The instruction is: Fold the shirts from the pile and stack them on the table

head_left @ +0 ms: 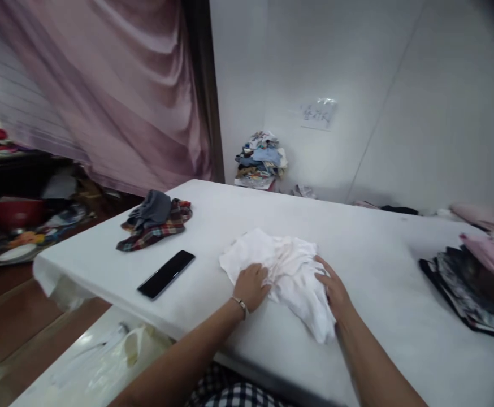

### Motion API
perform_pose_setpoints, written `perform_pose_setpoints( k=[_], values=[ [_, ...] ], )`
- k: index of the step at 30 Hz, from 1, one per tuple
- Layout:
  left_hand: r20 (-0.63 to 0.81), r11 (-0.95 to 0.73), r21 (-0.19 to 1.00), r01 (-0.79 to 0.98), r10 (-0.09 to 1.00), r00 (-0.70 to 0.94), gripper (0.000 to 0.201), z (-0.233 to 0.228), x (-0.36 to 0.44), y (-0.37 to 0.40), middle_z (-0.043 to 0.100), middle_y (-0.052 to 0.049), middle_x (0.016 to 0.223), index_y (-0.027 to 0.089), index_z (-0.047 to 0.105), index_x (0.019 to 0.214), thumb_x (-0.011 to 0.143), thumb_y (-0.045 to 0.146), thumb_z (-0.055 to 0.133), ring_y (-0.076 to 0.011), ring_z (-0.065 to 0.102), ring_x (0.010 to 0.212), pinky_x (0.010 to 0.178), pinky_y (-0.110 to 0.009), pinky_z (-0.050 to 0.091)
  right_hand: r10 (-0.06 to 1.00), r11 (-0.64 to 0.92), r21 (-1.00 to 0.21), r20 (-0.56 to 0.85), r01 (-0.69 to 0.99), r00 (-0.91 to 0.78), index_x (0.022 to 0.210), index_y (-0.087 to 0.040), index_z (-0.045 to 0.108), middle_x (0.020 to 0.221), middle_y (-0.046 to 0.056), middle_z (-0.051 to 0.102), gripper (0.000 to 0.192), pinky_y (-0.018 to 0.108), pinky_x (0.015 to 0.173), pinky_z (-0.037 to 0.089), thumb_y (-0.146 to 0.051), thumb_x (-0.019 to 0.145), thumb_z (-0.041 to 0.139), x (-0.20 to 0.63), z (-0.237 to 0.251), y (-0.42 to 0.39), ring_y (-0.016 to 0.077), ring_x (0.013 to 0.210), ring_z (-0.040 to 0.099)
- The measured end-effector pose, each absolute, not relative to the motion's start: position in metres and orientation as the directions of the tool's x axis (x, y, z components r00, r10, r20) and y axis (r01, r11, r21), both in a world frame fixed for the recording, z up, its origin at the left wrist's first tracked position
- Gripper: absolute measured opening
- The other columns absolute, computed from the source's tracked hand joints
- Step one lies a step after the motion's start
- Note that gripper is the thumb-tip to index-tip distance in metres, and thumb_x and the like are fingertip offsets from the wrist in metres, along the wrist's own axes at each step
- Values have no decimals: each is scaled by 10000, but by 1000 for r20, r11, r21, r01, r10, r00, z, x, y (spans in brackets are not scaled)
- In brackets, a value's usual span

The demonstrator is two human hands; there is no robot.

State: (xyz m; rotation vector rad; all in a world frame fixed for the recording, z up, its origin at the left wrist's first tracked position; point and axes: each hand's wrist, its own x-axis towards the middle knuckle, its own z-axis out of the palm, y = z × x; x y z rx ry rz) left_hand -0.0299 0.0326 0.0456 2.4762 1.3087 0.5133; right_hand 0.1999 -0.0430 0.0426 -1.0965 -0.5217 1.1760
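A crumpled white garment [287, 263] lies bunched on the white-covered table in front of me. My left hand [252, 287], with a bracelet at the wrist, rests on its near left part, fingers curled into the cloth. At the garment's right edge is my right hand [334, 288], its fingers apart and touching the fabric; the cloth hides some fingertips. What kind of garment it is cannot be made out from the bunched shape.
A black phone [166, 275] lies left of the garment, with folded grey and plaid clothes [156, 220] beyond it. Stacked dark and pink clothes [476, 288] sit at the right. A tall clothes pile [261, 161] stands by the wall behind the table [382, 254]. A pink curtain [145, 85] hangs at left.
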Motion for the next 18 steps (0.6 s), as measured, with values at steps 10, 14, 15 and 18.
perform_pose_setpoints(
  k=[10,14,15,18],
  values=[
    [191,-257,692,674,966,172,266,67,-56,68,574,6,640,202,525,696,882,360,419,-159,562,665,641,-267,431,681,2,-984,-130,-179,721,1239,-172,608,675,-8,648,605,256,574,452,-392,676,635,214,40,-43,161,608,573],
    [185,-124,816,564,981,-52,319,81,-80,84,605,-8,683,199,527,817,913,393,291,-153,579,632,572,-257,452,622,-28,-999,-2,19,783,1177,-136,649,724,23,637,563,267,599,431,-456,724,556,228,46,-48,167,646,548],
    [187,-104,835,540,977,-101,332,84,-88,88,621,-19,712,197,529,873,920,381,256,-155,591,637,577,-264,465,588,-38,-997,27,62,808,1171,-122,651,738,34,637,568,275,609,428,-465,734,533,234,47,-48,172,658,546],
    [212,-82,861,502,955,-208,314,88,-112,100,637,-37,747,200,536,960,913,338,257,-165,627,697,630,-280,499,474,-102,-988,52,113,879,1148,-95,651,792,69,646,571,302,658,430,-465,739,502,252,46,-49,196,711,557]
  ],
)
